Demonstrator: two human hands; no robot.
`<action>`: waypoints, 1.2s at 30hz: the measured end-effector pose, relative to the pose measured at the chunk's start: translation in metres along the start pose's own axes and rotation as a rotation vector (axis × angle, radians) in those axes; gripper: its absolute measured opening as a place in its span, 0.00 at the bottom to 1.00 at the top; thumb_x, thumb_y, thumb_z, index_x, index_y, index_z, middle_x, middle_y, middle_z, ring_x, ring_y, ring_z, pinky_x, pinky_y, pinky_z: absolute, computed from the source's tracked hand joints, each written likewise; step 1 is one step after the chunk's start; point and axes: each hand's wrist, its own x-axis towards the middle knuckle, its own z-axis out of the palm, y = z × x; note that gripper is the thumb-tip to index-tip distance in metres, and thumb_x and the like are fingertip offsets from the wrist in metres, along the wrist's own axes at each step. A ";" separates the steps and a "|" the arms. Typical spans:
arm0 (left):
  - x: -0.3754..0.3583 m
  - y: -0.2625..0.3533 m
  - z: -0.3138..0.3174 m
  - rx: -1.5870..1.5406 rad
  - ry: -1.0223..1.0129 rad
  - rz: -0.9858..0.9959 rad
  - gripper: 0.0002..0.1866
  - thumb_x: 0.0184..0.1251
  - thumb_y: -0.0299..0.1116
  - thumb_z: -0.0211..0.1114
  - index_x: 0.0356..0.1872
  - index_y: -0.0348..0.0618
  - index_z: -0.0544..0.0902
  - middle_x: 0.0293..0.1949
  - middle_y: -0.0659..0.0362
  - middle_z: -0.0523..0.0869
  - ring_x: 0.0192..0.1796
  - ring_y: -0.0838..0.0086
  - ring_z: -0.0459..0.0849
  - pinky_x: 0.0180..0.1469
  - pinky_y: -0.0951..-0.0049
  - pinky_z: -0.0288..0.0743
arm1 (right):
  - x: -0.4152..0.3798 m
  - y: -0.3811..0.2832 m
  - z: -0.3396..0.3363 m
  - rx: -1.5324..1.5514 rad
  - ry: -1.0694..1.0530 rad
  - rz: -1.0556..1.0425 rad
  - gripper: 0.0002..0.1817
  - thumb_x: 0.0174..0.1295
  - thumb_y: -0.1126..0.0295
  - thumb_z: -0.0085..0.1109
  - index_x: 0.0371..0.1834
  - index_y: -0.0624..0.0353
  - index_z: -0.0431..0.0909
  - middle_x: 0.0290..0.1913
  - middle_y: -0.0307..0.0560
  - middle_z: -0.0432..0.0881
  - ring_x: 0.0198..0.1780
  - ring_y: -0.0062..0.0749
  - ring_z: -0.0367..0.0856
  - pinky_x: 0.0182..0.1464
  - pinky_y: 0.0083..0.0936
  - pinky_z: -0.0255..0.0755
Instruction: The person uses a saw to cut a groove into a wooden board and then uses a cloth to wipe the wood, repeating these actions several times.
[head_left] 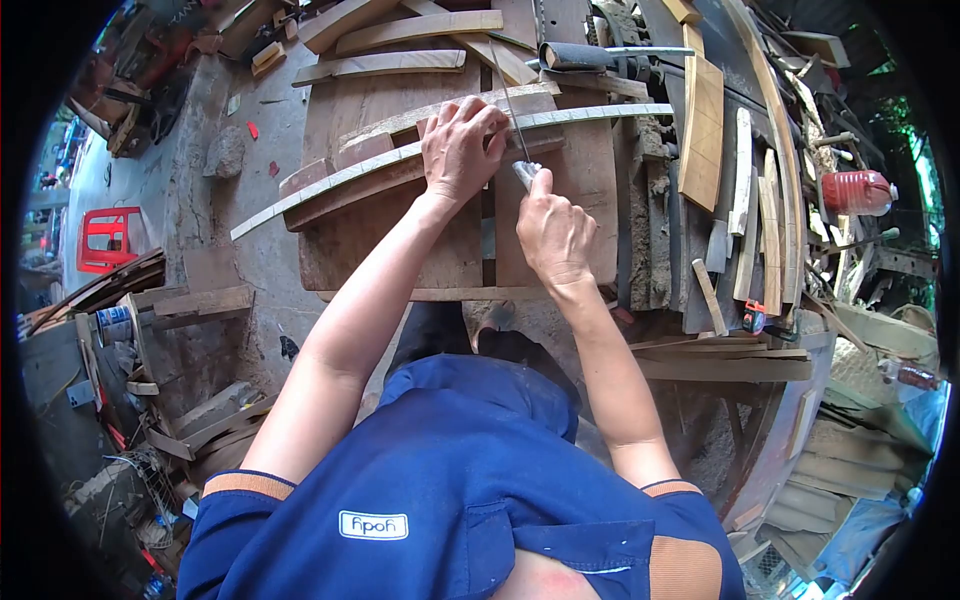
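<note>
My right hand (pixel 558 238) is closed round the handle of a saw (pixel 525 174), whose thin blade points away from me across a long, pale, slightly curved wood strip (pixel 590 113). Along the strip run evenly spaced marks. My left hand (pixel 462 150) presses on the strip just left of the blade, its fingers bent over the far edge. Under the strip lies a brown wood block (pixel 350 197), on a wooden work table (pixel 560 220). Another curved pale piece (pixel 400 122) sits behind my left hand.
Curved wood pieces (pixel 390 64) lie at the table's far side. On the right are a wide board (pixel 700 130), wood strips, a tape measure (pixel 754 317) and a red bottle (pixel 857 193). A red plastic stool (pixel 110 240) stands at left. Stacked planks (pixel 720 368) are at lower right.
</note>
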 end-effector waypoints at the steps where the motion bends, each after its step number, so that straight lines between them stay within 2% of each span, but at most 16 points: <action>1: 0.000 -0.001 0.000 0.002 -0.002 0.000 0.09 0.58 0.39 0.72 0.39 0.57 0.86 0.43 0.67 0.83 0.51 0.64 0.81 0.55 0.59 0.72 | 0.001 -0.001 -0.003 0.006 -0.018 0.006 0.07 0.71 0.69 0.48 0.45 0.60 0.71 0.24 0.60 0.86 0.31 0.54 0.90 0.33 0.48 0.83; 3: 0.001 -0.002 -0.001 0.017 -0.010 0.024 0.07 0.60 0.41 0.72 0.39 0.58 0.87 0.41 0.69 0.84 0.49 0.66 0.82 0.52 0.61 0.74 | 0.004 -0.001 -0.002 0.014 -0.043 0.011 0.07 0.71 0.69 0.47 0.46 0.60 0.72 0.25 0.60 0.86 0.31 0.54 0.90 0.34 0.48 0.84; 6: 0.001 -0.001 0.000 0.004 -0.001 0.013 0.06 0.61 0.39 0.71 0.39 0.58 0.87 0.41 0.69 0.85 0.49 0.67 0.83 0.53 0.61 0.75 | 0.026 -0.003 0.009 0.051 0.068 -0.017 0.08 0.71 0.70 0.44 0.45 0.60 0.73 0.29 0.62 0.87 0.34 0.55 0.90 0.36 0.47 0.84; 11: 0.000 -0.005 0.004 -0.003 0.021 0.036 0.06 0.59 0.40 0.71 0.37 0.57 0.87 0.42 0.69 0.85 0.49 0.66 0.82 0.52 0.62 0.73 | 0.028 -0.002 0.011 0.049 0.040 -0.004 0.09 0.72 0.70 0.45 0.48 0.61 0.72 0.30 0.63 0.87 0.34 0.56 0.90 0.37 0.47 0.84; 15: 0.000 -0.005 0.005 -0.002 0.031 0.031 0.06 0.58 0.39 0.71 0.36 0.57 0.86 0.42 0.70 0.85 0.49 0.67 0.82 0.52 0.62 0.73 | 0.008 -0.001 -0.001 0.027 -0.076 0.019 0.09 0.72 0.70 0.44 0.48 0.61 0.72 0.30 0.62 0.88 0.34 0.55 0.90 0.36 0.48 0.84; 17: 0.000 -0.005 0.003 -0.010 0.025 0.020 0.06 0.58 0.39 0.71 0.36 0.57 0.86 0.42 0.70 0.85 0.49 0.67 0.82 0.52 0.62 0.74 | 0.023 0.001 0.009 0.066 0.049 -0.041 0.08 0.72 0.70 0.45 0.47 0.61 0.72 0.30 0.62 0.88 0.35 0.55 0.90 0.37 0.48 0.84; 21: 0.000 -0.006 0.005 -0.015 0.029 0.035 0.06 0.58 0.39 0.71 0.35 0.57 0.86 0.42 0.70 0.85 0.49 0.67 0.82 0.52 0.62 0.74 | 0.043 -0.007 0.011 0.081 0.025 -0.017 0.07 0.72 0.70 0.45 0.44 0.61 0.72 0.31 0.63 0.88 0.36 0.56 0.90 0.39 0.48 0.84; 23: 0.003 -0.006 0.006 -0.020 0.041 0.027 0.06 0.57 0.39 0.71 0.35 0.57 0.86 0.42 0.70 0.85 0.49 0.67 0.82 0.52 0.62 0.74 | 0.027 0.001 0.008 0.083 0.068 -0.049 0.08 0.72 0.70 0.45 0.46 0.62 0.71 0.31 0.63 0.88 0.35 0.56 0.90 0.38 0.49 0.84; 25: 0.000 -0.005 0.005 -0.001 0.037 0.029 0.06 0.57 0.39 0.71 0.36 0.57 0.86 0.42 0.70 0.85 0.49 0.67 0.82 0.52 0.62 0.73 | 0.004 0.006 0.000 0.091 -0.054 0.006 0.09 0.72 0.70 0.44 0.46 0.62 0.71 0.30 0.63 0.87 0.35 0.57 0.90 0.37 0.50 0.84; 27: -0.001 -0.007 0.005 0.001 0.045 0.031 0.06 0.57 0.39 0.71 0.36 0.57 0.86 0.42 0.70 0.85 0.49 0.67 0.82 0.52 0.62 0.73 | 0.004 0.002 -0.003 0.067 -0.089 0.020 0.10 0.72 0.69 0.44 0.46 0.63 0.72 0.30 0.63 0.87 0.35 0.57 0.90 0.37 0.51 0.84; 29: 0.000 -0.006 0.007 -0.017 0.040 0.025 0.06 0.57 0.39 0.71 0.36 0.57 0.86 0.42 0.71 0.85 0.49 0.68 0.82 0.52 0.62 0.73 | 0.027 -0.001 0.006 0.083 0.033 -0.029 0.10 0.72 0.69 0.43 0.45 0.63 0.72 0.31 0.63 0.88 0.35 0.57 0.90 0.38 0.50 0.84; 33: 0.000 -0.005 0.005 -0.017 0.018 0.018 0.06 0.58 0.39 0.71 0.36 0.58 0.86 0.42 0.71 0.85 0.50 0.68 0.82 0.52 0.62 0.74 | 0.041 -0.006 0.009 0.099 0.015 -0.007 0.10 0.72 0.70 0.43 0.46 0.63 0.73 0.32 0.64 0.88 0.37 0.57 0.90 0.41 0.49 0.84; 35: 0.002 -0.006 0.005 -0.003 0.025 0.021 0.06 0.58 0.39 0.71 0.36 0.58 0.86 0.42 0.71 0.85 0.50 0.68 0.82 0.52 0.62 0.74 | 0.022 0.002 0.005 0.092 0.051 -0.050 0.11 0.72 0.70 0.43 0.47 0.64 0.73 0.32 0.64 0.88 0.36 0.57 0.90 0.39 0.50 0.84; 36: 0.001 -0.005 0.005 0.010 0.021 0.019 0.06 0.58 0.39 0.71 0.36 0.58 0.86 0.42 0.71 0.85 0.50 0.68 0.82 0.52 0.62 0.74 | 0.007 0.003 -0.003 0.069 -0.019 -0.014 0.11 0.72 0.70 0.43 0.47 0.64 0.73 0.32 0.64 0.88 0.36 0.57 0.90 0.39 0.51 0.84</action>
